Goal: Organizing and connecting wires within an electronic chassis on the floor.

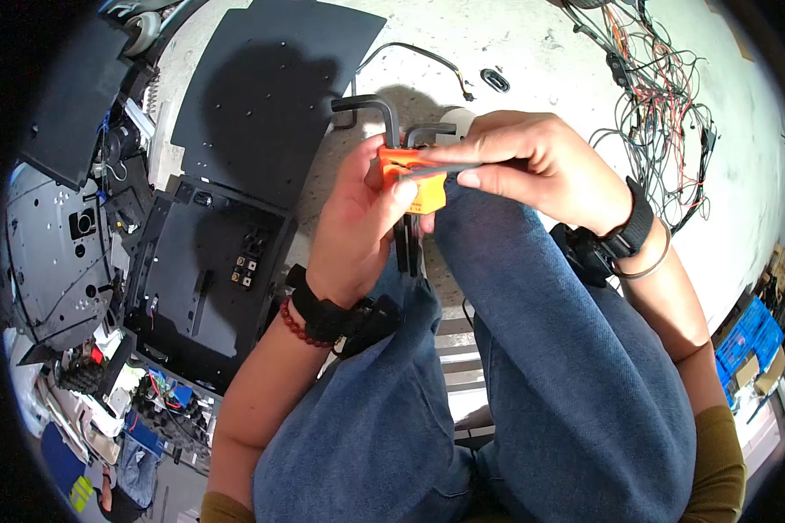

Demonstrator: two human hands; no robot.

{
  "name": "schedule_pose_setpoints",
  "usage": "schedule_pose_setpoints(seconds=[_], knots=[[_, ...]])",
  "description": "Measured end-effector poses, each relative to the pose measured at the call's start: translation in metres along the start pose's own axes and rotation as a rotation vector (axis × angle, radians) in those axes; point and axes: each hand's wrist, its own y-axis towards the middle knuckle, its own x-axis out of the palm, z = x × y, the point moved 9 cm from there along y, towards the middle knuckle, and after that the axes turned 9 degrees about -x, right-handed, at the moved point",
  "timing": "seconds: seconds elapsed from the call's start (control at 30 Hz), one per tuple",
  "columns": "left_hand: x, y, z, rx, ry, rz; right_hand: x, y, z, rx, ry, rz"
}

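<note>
Left hand point(353, 228) closed around an orange hex-key holder point(427, 193), carried in the air over the jeans point(532, 279), a large bent key point(392, 122) standing out of its top; right hand point(558, 170) pinching a dark grey key point(449, 169) between thumb and fingers, its far end across the holder beside the left thumb. The step appears to be seating or drawing out this key, which one cannot tell; the next move would call for a steady holder and careful alignment. Tangled cables point(658, 113) lie toward the right edge of the floor point(541, 57).
</note>
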Motion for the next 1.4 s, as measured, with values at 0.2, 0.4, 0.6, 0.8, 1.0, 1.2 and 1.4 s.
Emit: schedule_pose_setpoints(seconds=[0.2, 0.4, 0.6, 0.8, 1.0, 1.2, 1.4], knots=[[-0.022, 0.0, 0.015, 0.019, 0.138, 0.209, -0.039, -0.011, -0.023, 0.039, -0.421, 0.109], [-0.027, -0.002, 0.011, -0.035, 0.131, 0.267, -0.036, -0.016, -0.041, 0.034, -0.489, 0.103], [-0.019, -0.008, 0.013, -0.063, 0.227, 0.265, -0.039, -0.01, -0.047, 0.041, -0.527, 0.085], [-0.013, -0.009, 0.013, -0.02, 0.272, 0.272, -0.028, -0.006, -0.053, -0.025, -0.51, 0.017], [-0.007, -0.009, 0.013, 0.029, 0.322, 0.249, -0.026, -0.005, -0.052, -0.019, -0.494, 0.053], [-0.005, -0.008, 0.011, -0.018, 0.577, 0.219, -0.033, -0.01, -0.027, 0.086, -0.45, 0.093], [-0.009, -0.01, 0.008, -0.213, 0.383, 0.247, -0.022, -0.025, -0.001, 0.303, -0.198, -0.043]])
